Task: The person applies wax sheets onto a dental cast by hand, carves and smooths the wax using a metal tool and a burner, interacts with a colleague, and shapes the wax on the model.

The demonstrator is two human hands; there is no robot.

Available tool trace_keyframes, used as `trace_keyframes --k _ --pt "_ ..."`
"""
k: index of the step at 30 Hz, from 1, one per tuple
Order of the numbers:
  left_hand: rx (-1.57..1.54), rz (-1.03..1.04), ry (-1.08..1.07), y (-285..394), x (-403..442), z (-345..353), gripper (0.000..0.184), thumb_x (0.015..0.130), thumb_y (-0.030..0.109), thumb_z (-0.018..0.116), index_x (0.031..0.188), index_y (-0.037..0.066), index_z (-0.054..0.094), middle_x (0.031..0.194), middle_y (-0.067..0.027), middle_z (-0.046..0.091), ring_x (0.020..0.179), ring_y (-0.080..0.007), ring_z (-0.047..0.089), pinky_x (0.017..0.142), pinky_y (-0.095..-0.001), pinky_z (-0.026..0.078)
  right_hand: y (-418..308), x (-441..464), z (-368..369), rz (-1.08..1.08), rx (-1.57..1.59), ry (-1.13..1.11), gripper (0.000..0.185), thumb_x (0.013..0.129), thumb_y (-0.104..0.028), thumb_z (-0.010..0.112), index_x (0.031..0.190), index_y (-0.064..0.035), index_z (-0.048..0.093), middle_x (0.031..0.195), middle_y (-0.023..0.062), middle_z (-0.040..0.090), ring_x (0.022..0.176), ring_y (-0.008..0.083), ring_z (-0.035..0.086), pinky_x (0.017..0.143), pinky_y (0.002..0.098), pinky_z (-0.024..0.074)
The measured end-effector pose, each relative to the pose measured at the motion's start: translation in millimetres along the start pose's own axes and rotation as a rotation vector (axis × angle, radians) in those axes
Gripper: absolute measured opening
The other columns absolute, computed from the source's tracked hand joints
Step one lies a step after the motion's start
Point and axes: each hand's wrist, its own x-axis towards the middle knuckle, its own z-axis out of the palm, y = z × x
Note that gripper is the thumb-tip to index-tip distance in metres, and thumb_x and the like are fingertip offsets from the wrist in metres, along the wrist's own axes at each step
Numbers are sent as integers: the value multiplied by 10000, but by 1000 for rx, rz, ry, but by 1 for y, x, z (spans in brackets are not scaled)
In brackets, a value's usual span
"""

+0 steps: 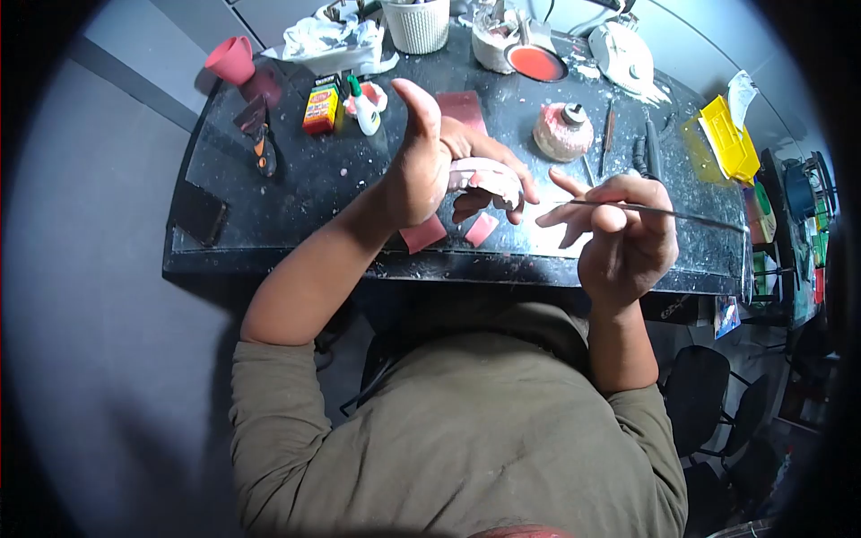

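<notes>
My left hand (420,166) grips a pale dental cast (489,172) over the table, thumb raised and the other fingers curled around it. Some pink material shows along the cast's teeth side. In my right hand (632,233) a thin metal dental wax tool (704,220) is pinched, its tip pointing left toward the cast but apart from it. The other fingers of that hand are spread. Below the cast lie two pink wax pieces, a larger one (423,235) and a smaller one (482,229). Behind it is a pink wax sheet (462,108).
A wax-splattered round burner (563,134) stands behind my right hand. Further back are a pan of red wax (536,63) and a white textured pot (418,25). A small glue bottle (364,108), a yellow-red box (321,109) and a scraper (261,148) are at left; a yellow tray (728,139) is at right.
</notes>
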Motion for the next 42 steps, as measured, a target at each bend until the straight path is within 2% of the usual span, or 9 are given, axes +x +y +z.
trace_keyframes --k 3,5,10,14,18,21,34,38,42 --pt "-10 -15 -81 0 -3 -5 1483 650 990 -131 996 -183 707 916 -245 733 812 -277 711 800 -339 566 -12 9 2 24 -163 -94 183 1004 54 587 1183 92 588 1039 184 696 937 303 766 951 471 604" --pt "40 -46 -114 7 -3 -3 1497 618 1009 -114 996 -187 704 884 -217 729 786 -231 690 751 -308 558 -16 25 10 -30 -273 -179 163 940 55 676 1101 77 678 1051 199 751 1032 328 751 932 434 600" --pt "78 -147 -71 7 -7 2 1542 537 1037 -92 1097 -186 662 897 -145 719 760 -103 607 673 -240 514 -17 32 11 -53 -350 -357 172 859 62 736 1030 69 719 1023 167 761 985 330 761 885 388 604" --pt "173 -162 -190 6 -6 -7 1575 494 1028 -108 1142 -187 656 962 -150 732 836 -145 640 762 -261 538 -13 29 12 -20 -300 -316 169 855 62 739 1023 64 724 947 157 771 957 305 769 866 379 605" --pt "235 -78 -68 -22 -7 -15 1574 512 1017 -124 1162 -188 653 1026 -177 748 886 -174 668 828 -285 541 -16 30 11 -3 -322 -336 165 855 55 743 1019 65 726 941 152 772 950 302 771 876 384 606" --pt "261 -50 -75 -26 -12 -18 1563 530 1011 -128 1151 -190 656 1017 -185 748 890 -182 677 830 -285 544 -19 31 14 53 -296 -339 107 876 51 693 970 100 710 943 227 757 962 377 756 895 464 601" --pt "126 -69 -313 -2 -3 -16 1520 609 983 -147 1100 -201 668 981 -218 748 908 -214 712 841 -282 559 -9 21 15 -101 -440 -289 180 838 77 731 1015 41 731 960 161 769 950 303 776 824 360 625" --pt "-140 -189 -241 -3 -6 -9 1489 622 997 -126 1010 -197 676 813 -178 722 630 -154 659 572 -235 533 -7 20 14 -191 -478 -283 171 848 93 687 1007 45 728 975 169 767 938 304 779 798 372 634" --pt "17 -170 -352 -4 -1 -16 1457 649 972 -166 975 -158 694 802 -185 724 642 -145 662 579 -218 517 -12 13 18 -237 -572 -243 189 863 108 635 1021 61 728 986 204 763 918 310 779 817 381 634"
